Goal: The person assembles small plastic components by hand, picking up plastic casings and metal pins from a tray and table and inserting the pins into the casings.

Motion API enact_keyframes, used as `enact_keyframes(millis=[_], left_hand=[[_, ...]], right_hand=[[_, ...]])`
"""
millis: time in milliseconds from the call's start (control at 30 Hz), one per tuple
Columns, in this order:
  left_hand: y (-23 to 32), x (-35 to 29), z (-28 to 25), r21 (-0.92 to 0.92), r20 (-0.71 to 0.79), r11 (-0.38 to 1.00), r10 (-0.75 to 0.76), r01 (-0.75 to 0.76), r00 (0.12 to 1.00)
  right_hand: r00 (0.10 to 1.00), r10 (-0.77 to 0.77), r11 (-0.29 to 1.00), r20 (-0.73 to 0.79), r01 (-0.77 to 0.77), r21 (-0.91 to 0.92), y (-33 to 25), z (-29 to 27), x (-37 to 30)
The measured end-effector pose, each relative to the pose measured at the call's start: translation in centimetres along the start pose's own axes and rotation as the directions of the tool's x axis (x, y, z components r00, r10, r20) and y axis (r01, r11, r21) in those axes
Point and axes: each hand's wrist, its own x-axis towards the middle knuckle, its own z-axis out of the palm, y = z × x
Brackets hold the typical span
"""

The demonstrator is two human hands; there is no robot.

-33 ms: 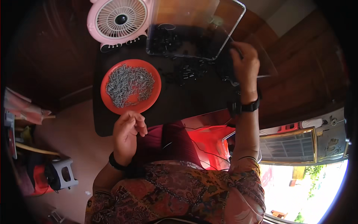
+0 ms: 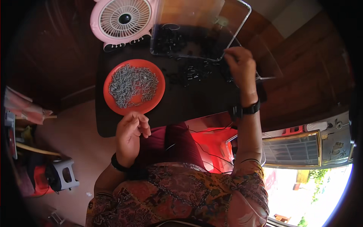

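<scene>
Near me, at the close rim of an orange-red plate (image 2: 107, 96), my left hand (image 2: 130, 132) is raised with its fingers curled in. Whatever it may hold is hidden. A heap of small grey metal screws (image 2: 130, 85) covers most of the plate. My right hand (image 2: 242, 68) is over the table's right side, thumb and forefinger pinched together beside the near right corner of a clear plastic container (image 2: 189, 57). I cannot make out anything between those fingers. Loose small black pieces (image 2: 194, 72) lie between the plate and that hand, with more seen through the clear plastic.
A pink fan (image 2: 124, 19) stands at the back left, beyond the plate. The dark table (image 2: 181, 102) ends just in front of my lap. To the right below it is a red plastic thing (image 2: 217, 145) with dark cables. A grey stool (image 2: 66, 176) stands on the floor at left.
My right hand has shifted left and slightly toward me, to the container's near corner. The left hand keeps its curled pose by the plate.
</scene>
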Motion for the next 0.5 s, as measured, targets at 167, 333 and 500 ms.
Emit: enact_keyframes(millis=[167,333,500], left_hand=[[0.2,-0.3,-0.5,0.008,0.001,1.000,-0.010,0.010,1.000],[0.2,-0.4,-0.4,0.012,-0.022,0.999,-0.035,0.035,0.999],[0.1,-0.2,-0.3,0.007,0.003,0.999,-0.054,0.054,0.999]], right_hand=[[0.918,0.019,0.990,0.396,-0.073,0.122,-1.4,6.4,-2.4],[0.890,-0.115,0.979,0.442,0.025,0.205,-3.5,10.8,-1.0],[0.802,-0.172,0.977,0.572,0.065,0.202,-5.4,14.2,-0.2]])
